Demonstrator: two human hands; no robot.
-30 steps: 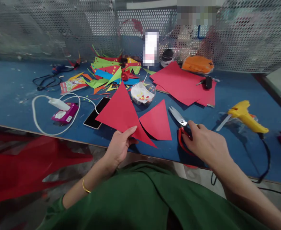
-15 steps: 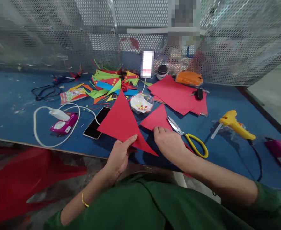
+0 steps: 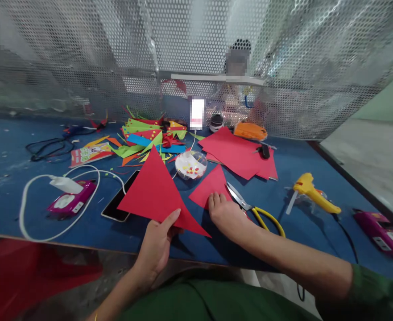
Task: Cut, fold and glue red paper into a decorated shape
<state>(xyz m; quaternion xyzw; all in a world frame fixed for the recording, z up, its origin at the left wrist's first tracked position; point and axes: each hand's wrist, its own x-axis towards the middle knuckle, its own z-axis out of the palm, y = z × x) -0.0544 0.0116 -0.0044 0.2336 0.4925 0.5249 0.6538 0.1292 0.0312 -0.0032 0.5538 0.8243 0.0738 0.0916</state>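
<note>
A large red paper triangle [image 3: 151,189] is pinched in my left hand [image 3: 159,240], thumb on top near its lower edge and fingers beneath. It is raised above the tabletop, partly covering a black phone [image 3: 117,205]. A smaller red paper piece [image 3: 213,183] lies on the table to its right. My right hand [image 3: 228,216] is closed at that piece's lower edge, fingertips bent onto it; the thumb is hidden. Scissors [image 3: 239,196] with yellow handles lie beside this hand, their handles partly behind my forearm.
Red paper sheets [image 3: 239,154] with a key on top lie behind the scissors. A clear bowl [image 3: 199,162] of small paper bits stands mid-table, coloured paper scraps [image 3: 149,138] beyond. A yellow glue gun [image 3: 312,194] is at right. A white cable [image 3: 24,196] loops at left.
The view has tilted up, so things sit lower in the picture. My left hand still holds the large triangle; my right fingers have shifted slightly farther onto the smaller piece.
</note>
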